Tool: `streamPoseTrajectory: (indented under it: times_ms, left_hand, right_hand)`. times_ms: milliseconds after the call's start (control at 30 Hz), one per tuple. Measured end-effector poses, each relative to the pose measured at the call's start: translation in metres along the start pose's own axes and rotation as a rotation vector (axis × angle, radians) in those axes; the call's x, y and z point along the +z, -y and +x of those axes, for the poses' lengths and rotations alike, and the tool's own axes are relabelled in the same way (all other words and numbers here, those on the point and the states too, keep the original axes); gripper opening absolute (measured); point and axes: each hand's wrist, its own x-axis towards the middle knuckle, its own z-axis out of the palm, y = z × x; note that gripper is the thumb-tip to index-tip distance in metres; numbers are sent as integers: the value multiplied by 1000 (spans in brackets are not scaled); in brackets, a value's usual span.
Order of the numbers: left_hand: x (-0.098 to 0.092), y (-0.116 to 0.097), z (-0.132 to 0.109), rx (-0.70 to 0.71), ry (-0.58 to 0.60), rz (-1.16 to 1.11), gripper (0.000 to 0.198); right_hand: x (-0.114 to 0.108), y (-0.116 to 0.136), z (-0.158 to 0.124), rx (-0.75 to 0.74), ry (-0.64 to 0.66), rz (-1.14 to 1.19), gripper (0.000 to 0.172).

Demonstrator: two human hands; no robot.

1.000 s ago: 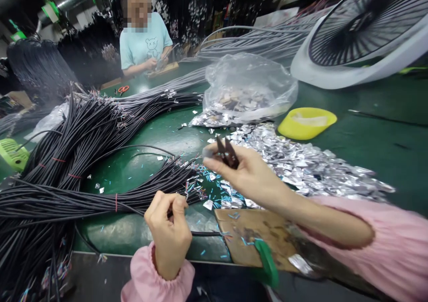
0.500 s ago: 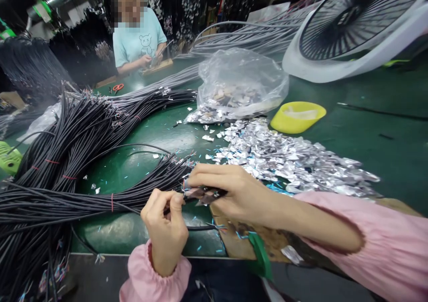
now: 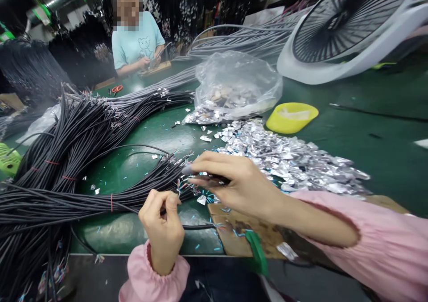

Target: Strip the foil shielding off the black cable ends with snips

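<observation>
My left hand (image 3: 163,228) is closed in a pinch on the stripped end of a black cable, whose thin coloured wires (image 3: 179,186) fan out above the fingertips. My right hand (image 3: 236,175) is wrapped round a small dark metal tool (image 3: 217,178), mostly hidden by the fingers, so its exact kind cannot be made out. The right fingertips are just right of the wires. Beneath and behind both hands lies a bundle of black cables (image 3: 133,197), tied with a red band. A scrap of silver foil (image 3: 201,200) lies below the right fingertips.
Silver foil scraps (image 3: 281,155) are heaped beyond my right hand, near a plastic bag (image 3: 237,85) of scraps and a yellow container (image 3: 292,126). A white fan (image 3: 314,72) stands at right. More black cables (image 3: 76,146) lie left. A person (image 3: 138,43) works across the table.
My right hand has lifted slightly and its fingers have drawn off the cable end, so the coloured wires now show. A foil scrap now shows below it. My left hand keeps its pinch.
</observation>
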Motion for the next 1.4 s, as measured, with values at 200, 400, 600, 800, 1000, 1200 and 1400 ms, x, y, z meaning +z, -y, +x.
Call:
streamPoseTrajectory:
  times_ms: [200, 400, 600, 800, 1000, 1200, 1400]
  left_hand:
    - [0, 0, 1, -7, -10, -14, 27]
    - [1, 0, -1, -16, -5, -26, 28]
    - [0, 1, 0, -46, 56, -77, 28]
    - [-4, 5, 3, -102, 161, -144, 31]
    - [-5, 11, 4, -199, 234, -202, 35]
    - [-5, 11, 5, -190, 173, -190, 32]
    - [-5, 17, 4, -271, 366, -116, 41]
  right_hand:
    - [4, 5, 0, 97, 132, 143, 20]
    - [4, 9, 1, 178, 102, 217, 20]
    - [11, 8, 7, 457, 188, 444, 15]
    - [15, 10, 11, 497, 178, 506, 11]
    - [14, 11, 8, 469, 176, 669, 30]
    - [14, 8, 8, 539, 21, 688, 18]
    - [-2, 1, 8, 485, -226, 582, 18]
